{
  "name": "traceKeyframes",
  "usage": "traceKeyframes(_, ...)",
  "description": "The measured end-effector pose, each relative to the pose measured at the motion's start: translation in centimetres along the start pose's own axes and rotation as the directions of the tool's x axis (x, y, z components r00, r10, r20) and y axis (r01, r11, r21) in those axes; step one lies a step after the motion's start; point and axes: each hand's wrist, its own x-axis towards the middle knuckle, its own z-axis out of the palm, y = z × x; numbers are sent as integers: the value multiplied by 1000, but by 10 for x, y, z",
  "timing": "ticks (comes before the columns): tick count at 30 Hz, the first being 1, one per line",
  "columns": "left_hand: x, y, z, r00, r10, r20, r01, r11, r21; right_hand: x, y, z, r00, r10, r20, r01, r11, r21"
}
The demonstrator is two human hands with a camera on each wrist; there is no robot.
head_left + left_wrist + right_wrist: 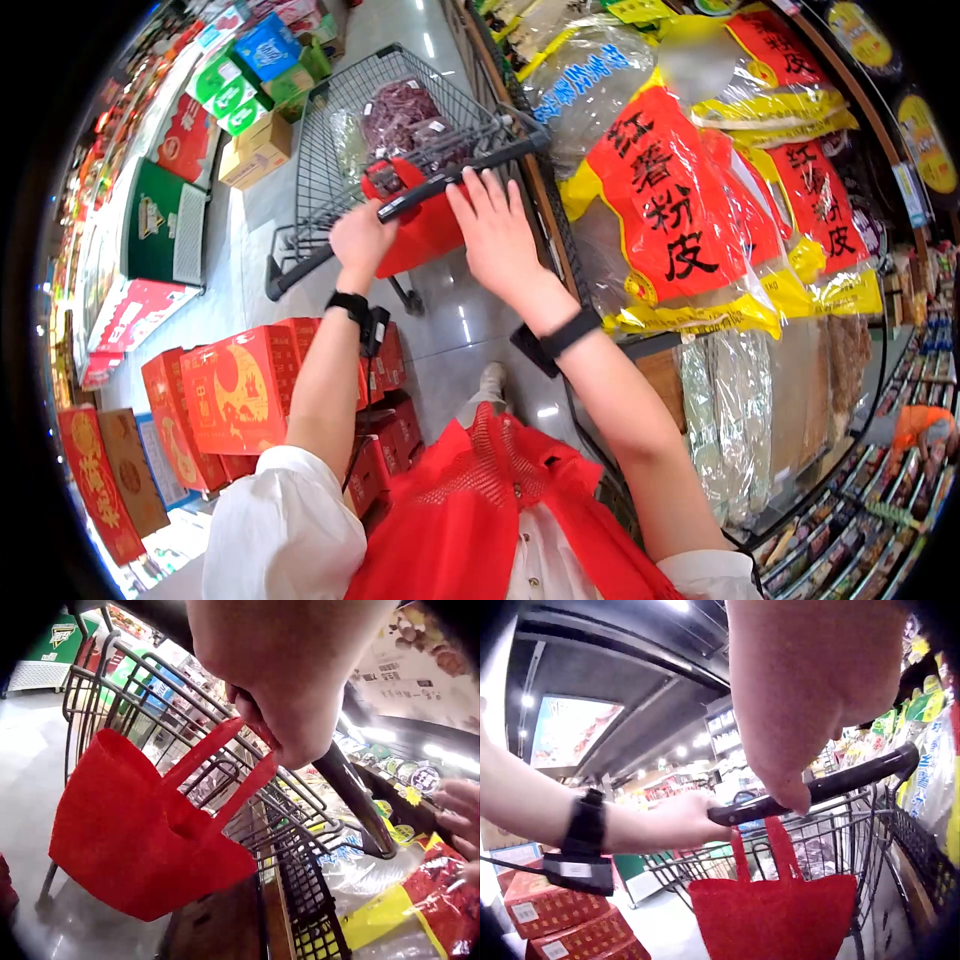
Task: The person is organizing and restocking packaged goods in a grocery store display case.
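Observation:
My left hand (362,240) has its fingers curled round the black handle (349,780) of a wire shopping cart (330,120). In the head view my right hand (497,238) is at the handle bar, its fingers extended and slightly spread; whether it presses on the bar is unclear. A red bag (772,919) hangs by its straps at the handle, close beside my left hand (274,682). Inside the cart lie clear bags with dark purple contents (400,115) and a paler bag (347,145).
Large red and yellow packages (660,200) fill the shelf close on the right, beside the cart. Red gift boxes (235,390) are stacked at the left. Farther ahead on the left stand a cardboard box (256,150) and a green display case (165,220). Tiled floor (440,315) shows beneath the handle.

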Motion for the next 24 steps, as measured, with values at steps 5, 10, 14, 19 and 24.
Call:
traceKeyframes(5, -56, 15, -21, 996, 0, -88, -1, 1000, -12, 17, 30, 35, 987, 8, 162, 13, 992, -128)
traceKeyframes(10, -103, 19, -40, 993, 17, -113, -20, 999, -26, 25, 21, 24, 880, -81, 469, 109, 994, -33)
traceKeyframes(14, -139, 4, -53, 994, 23, -111, -24, 1000, -9, 1, -3, 19, 873, -134, 469, 118, 991, 64)
traceKeyframes(19, -174, -15, -74, 994, 11, -110, -9, 1000, 21, -27, -38, 11, 902, -158, 401, 110, 984, 142)
traceKeyframes(24, -215, -28, -88, 994, 36, -105, -36, 999, 7, -65, -66, -3, 906, -190, 379, 106, 967, 230)
